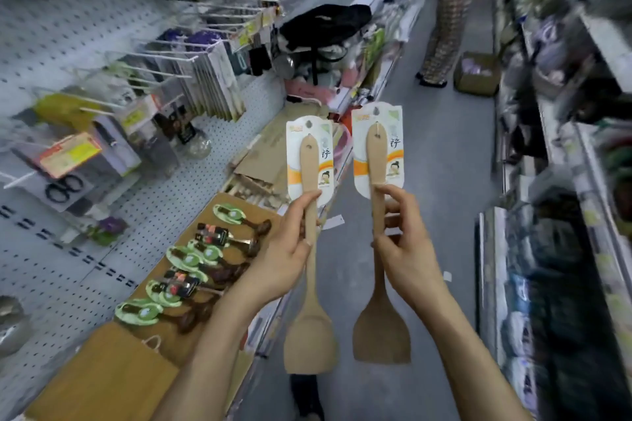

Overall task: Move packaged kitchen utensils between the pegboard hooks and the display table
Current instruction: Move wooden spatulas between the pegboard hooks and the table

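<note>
Two pale, smooth wooden spatulas w/ flat blades and glossy white-orange cards are held blade-down over the aisle floor (441,188). The left spatula (309,342) is gripped by the left hand (287,253) w/ curled fingers, and the right spatula (382,335) likewise by the right hand (408,249). Dark green-carded spoons (205,255) are laid on the brown table (236,203) by the white perforated pegboard (51,44).

Narrow shop aisle, grey floor (427,181), white pegboard wall (68,27) left, crowded shelves (561,133) right, cardboard box (477,75) beyond
</note>
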{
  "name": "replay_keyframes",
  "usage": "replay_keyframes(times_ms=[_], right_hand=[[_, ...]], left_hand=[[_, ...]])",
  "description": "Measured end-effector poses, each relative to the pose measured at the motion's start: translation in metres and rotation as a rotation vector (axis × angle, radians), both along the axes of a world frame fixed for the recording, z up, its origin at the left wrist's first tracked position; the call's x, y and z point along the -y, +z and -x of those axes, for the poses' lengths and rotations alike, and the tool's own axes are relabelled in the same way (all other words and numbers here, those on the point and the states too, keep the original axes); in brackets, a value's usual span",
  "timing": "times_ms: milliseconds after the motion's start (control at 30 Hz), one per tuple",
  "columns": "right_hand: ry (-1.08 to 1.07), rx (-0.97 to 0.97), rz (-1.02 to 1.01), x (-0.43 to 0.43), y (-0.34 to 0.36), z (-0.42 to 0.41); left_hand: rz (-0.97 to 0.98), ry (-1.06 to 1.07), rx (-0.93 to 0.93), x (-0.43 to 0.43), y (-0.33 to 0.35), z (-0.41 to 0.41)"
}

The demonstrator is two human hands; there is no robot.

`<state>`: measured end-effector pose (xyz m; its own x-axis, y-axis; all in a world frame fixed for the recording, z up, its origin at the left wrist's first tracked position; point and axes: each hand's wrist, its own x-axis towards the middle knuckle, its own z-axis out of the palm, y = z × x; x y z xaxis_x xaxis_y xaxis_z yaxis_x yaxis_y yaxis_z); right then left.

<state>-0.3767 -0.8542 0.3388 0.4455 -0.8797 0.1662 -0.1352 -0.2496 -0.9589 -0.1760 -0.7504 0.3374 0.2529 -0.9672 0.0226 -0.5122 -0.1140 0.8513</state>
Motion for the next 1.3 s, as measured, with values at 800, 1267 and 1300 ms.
replay_keyframes(times_ms=[800, 1267, 1300], right_hand=[[-0.133, -0.097, -0.052, 0.355, 0.01, -0.07], [0.091, -0.095, -0.069, 0.608, 0.001, -0.099], [0.115, -0.092, -0.068, 0.623, 0.003, -0.105]], left_hand=[[-0.012, -0.056, -0.205, 0.394, -0.01, -0.086], [0.055, 0.213, -0.193, 0.595, -0.009, -0.082], [0.052, 0.227, -0.198, 0.606, -0.009, -0.086]])
